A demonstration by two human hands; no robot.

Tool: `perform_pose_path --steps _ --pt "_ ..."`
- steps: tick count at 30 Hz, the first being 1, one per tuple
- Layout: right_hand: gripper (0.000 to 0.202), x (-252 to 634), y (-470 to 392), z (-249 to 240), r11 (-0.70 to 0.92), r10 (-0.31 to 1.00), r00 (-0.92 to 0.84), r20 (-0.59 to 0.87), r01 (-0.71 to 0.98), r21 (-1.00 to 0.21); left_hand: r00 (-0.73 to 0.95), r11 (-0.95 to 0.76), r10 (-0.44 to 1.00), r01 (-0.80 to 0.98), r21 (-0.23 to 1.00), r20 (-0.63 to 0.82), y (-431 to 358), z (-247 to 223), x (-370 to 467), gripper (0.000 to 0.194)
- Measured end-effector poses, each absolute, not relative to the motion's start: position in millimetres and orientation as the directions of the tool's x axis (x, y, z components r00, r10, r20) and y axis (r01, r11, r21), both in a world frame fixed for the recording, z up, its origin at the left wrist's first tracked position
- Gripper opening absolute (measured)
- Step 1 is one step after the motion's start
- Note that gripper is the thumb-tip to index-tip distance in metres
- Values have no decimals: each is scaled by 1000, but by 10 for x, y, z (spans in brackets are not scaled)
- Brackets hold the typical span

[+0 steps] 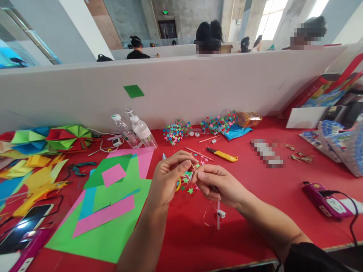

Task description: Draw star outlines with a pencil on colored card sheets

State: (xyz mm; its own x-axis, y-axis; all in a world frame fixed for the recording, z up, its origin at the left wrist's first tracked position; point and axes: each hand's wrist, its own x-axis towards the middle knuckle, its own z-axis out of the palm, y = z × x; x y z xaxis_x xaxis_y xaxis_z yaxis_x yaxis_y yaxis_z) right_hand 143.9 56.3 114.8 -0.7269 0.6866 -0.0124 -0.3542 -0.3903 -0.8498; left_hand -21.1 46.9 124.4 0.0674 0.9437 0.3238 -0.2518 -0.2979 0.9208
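Barely visible strand (194, 168) between fingertips (201, 175)

Light is fairly bright; the windows (272, 17) at the upper right are washed out to white. A soft shadow lies on the red tabletop (244, 241) below the hands, and a white glare spot shows on the dark phone screen (24, 223) at the lower left. Mosaic blocks cover the heads beyond the white partition (170, 83) and a patch at the right. The partition's top edge bows, the sides look stretched, and fine details at the fingertips are soft.
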Motion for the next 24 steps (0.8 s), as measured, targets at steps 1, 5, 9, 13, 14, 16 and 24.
perform_pose_path --steps 1,5,9,13,14,16,24 --pt "24 1440 562 1142 -344 702 -712 1 -341 -875 60 -299 944 -256 919 324 463 1256 -207 8" --pt "25 1437 563 1107 -214 711 -701 47 -279 -936 43 -227 963 -393 891 265 451 1298 -186 11" --pt "27 1434 537 1074 -133 655 -753 68 -204 -970 63 -195 967 -436 879 246 434 1299 -205 13" --pt "22 1457 452 1129 52 636 -772 20 16 -999 -98 -414 908 -74 907 407 374 1286 -250 12" --pt "21 1467 431 1154 144 652 -757 39 73 -987 -106 -457 881 63 887 461 356 1288 -253 12" --pt "19 1493 406 1205 337 687 -714 136 148 -930 -32 -520 831 309 797 555 326 1296 -242 17" --pt "21 1643 444 1345 427 796 -532 287 159 -890 379 -654 756 446 611 533 283 1318 -180 36"
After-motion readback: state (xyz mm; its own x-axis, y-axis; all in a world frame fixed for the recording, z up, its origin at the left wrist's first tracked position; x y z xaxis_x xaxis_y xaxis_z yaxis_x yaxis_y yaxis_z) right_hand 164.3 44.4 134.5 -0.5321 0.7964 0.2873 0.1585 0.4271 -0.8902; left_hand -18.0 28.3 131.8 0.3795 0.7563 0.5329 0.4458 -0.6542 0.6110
